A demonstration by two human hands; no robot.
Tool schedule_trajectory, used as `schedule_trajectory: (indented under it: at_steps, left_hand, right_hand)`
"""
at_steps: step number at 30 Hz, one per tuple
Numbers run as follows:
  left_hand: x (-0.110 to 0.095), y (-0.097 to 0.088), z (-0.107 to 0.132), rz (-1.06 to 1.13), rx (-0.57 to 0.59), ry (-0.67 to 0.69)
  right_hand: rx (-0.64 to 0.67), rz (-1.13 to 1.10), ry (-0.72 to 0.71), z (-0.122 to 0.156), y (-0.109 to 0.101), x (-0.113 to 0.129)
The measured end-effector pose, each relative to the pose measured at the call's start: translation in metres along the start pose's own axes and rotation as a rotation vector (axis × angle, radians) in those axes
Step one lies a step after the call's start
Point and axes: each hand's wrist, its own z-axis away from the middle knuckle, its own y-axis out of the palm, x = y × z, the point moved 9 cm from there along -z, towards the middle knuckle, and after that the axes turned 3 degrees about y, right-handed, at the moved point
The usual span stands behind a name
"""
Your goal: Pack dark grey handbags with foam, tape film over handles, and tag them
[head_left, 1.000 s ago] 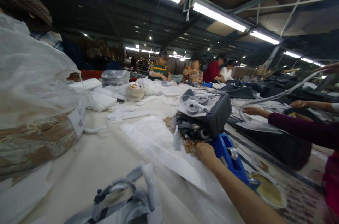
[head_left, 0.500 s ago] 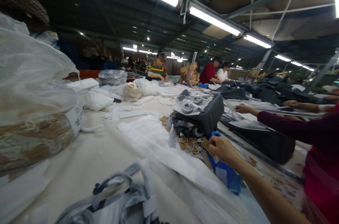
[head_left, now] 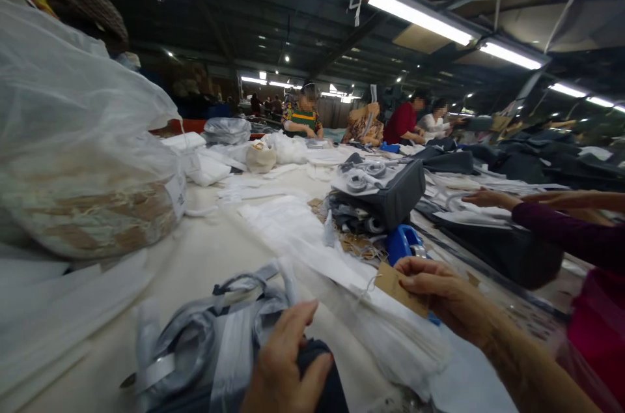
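Observation:
My right hand (head_left: 442,296) pinches a small brown cardboard tag (head_left: 398,288) with a thin string, held above a pile of white fabric (head_left: 342,283). My left hand (head_left: 283,367) is at the bottom of the view, fingers wrapped on a dark cloth item (head_left: 322,374) beside a bundle of grey straps (head_left: 205,335). A blue tape dispenser (head_left: 403,242) stands just behind the right hand. More brown tags (head_left: 356,245) lie scattered near it.
A grey bag (head_left: 385,201) with coiled straps on top sits mid-table. A large clear plastic sack (head_left: 83,139) fills the left. A co-worker's arms in a dark red sleeve (head_left: 561,230) reach in at the right over dark bags. Several people work at the far end.
My right hand has pulled back from the blue dispenser toward me, now holding a brown tag. My left hand has come into view on the dark cloth.

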Motion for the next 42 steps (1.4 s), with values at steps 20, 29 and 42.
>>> schedule_trajectory:
  at_steps: [20, 29, 42]
  left_hand:
    - [0.004, 0.031, -0.03, 0.076, 0.25, -0.137]
    - [-0.026, 0.008, -0.062, -0.001, 0.196, -0.078]
    - [-0.067, 0.035, -0.069, 0.261, 0.31, -0.257]
  right_hand:
    - [0.054, -0.214, 0.011, 0.026, 0.025, -0.034]
    - [-0.029, -0.418, 0.024, 0.036, 0.004, -0.058]
    - [0.029, -0.465, -0.117, 0.052, -0.01, -0.075]
